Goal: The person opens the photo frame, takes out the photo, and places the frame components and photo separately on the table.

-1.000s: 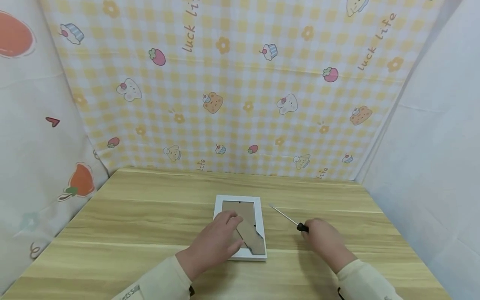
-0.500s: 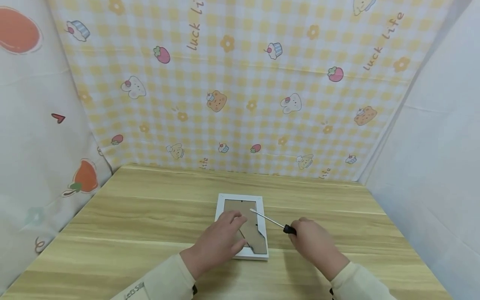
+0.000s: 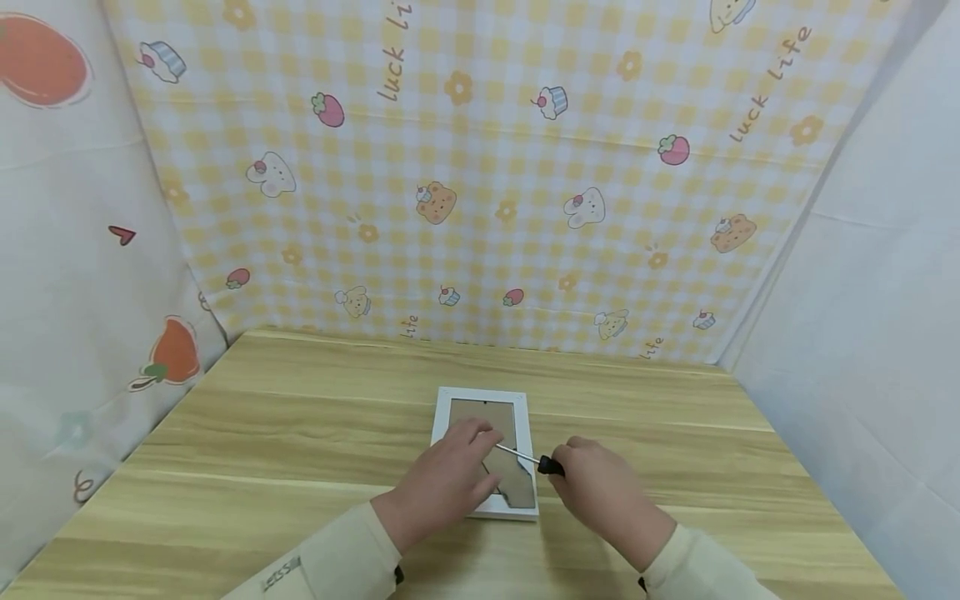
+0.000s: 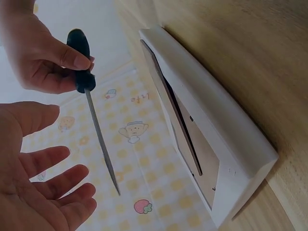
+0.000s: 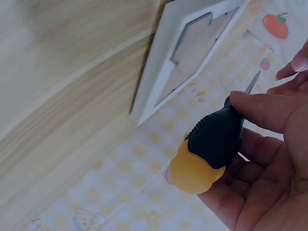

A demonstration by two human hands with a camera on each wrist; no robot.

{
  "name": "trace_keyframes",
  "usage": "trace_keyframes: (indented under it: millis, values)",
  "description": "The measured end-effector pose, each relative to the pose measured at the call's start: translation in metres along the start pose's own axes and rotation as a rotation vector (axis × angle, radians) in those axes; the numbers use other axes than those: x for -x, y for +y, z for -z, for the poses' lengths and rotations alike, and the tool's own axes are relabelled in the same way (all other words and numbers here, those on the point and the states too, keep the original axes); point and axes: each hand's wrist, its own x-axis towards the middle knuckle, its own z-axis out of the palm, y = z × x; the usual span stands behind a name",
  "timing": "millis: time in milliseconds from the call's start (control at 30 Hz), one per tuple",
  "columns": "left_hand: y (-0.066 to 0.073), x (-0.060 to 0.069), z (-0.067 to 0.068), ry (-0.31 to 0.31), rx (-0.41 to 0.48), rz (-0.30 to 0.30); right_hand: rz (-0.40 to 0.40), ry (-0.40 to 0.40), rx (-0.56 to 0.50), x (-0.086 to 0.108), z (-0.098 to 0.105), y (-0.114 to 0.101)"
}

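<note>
A white picture frame (image 3: 522, 414) lies face down on the table, its brown backing board (image 3: 498, 414) and stand leg (image 3: 513, 483) showing. In the left wrist view the leg (image 4: 175, 113) tilts slightly off the board. My right hand (image 3: 611, 492) grips a screwdriver (image 3: 551, 466) by its dark handle; the right wrist view shows the yellow handle end (image 5: 195, 168). The metal shaft (image 4: 102, 139) points left over the frame, toward my left hand (image 3: 446, 479). That hand hovers above the frame with loosely bent, spread fingers (image 4: 70, 180) and holds nothing.
The wood-grain table (image 3: 315, 417) reaches back to a yellow checked cloth (image 3: 480, 250) with cartoon prints. A white printed cloth (image 3: 67, 292) hangs at the left, and a plain white one (image 3: 870, 333) at the right.
My right hand has moved left with the screwdriver, bringing its tip from beside the frame to over it, near the left fingers. My left hand stays over the frame.
</note>
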Motion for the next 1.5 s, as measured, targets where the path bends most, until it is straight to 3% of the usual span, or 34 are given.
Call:
trace_keyframes:
  millis: [367, 633, 933, 1333, 1500]
  values:
    - [0.002, -0.004, -0.009, -0.053, -0.053, -0.023, 0.095, -0.009, 0.002, -0.003, 0.003, -0.016]
    - [-0.002, -0.004, -0.018, 0.0, -0.138, -0.107, 0.14, 0.003, -0.002, -0.002, 0.007, -0.022]
    - [-0.004, -0.003, -0.023, 0.046, -0.141, -0.144, 0.161, -0.009, -0.004, -0.004, 0.008, -0.024]
    - [-0.001, -0.003, -0.018, 0.026, -0.115, -0.095, 0.189, 0.038, -0.026, -0.006, 0.004, -0.023]
    - [-0.001, -0.003, -0.018, 0.037, -0.126, -0.075, 0.166, -0.005, -0.036, -0.008, 0.004, -0.025]
